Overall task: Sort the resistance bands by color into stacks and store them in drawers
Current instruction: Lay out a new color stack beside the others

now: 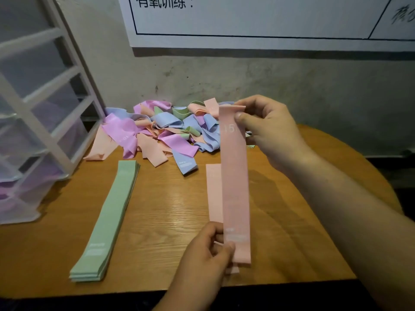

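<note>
Mixed pile [157,133] of pink, peach, blue and green bands sits at the back of the table [168,221], against the wall. Drawer unit [38,122] is left of the pile, cut off by the frame edge; its fronts are translucent and show something purple, too blurred to identify. Green stack [107,216] lies flat just in front of the pile, left side. Held band [235,187], peach-pink, hangs taut in front of the pile's right end: right hand [267,129] pinches its far end, left hand [202,252] pinches its near end. It covers most of a flat peach band [213,191] on the table under it; can't tell if that's one band or several. Held band and right hand also hide the pile's right edge. Poster [247,19] is above the pile, top cropped. Print on the held band is faint, only "15" readable.
</note>
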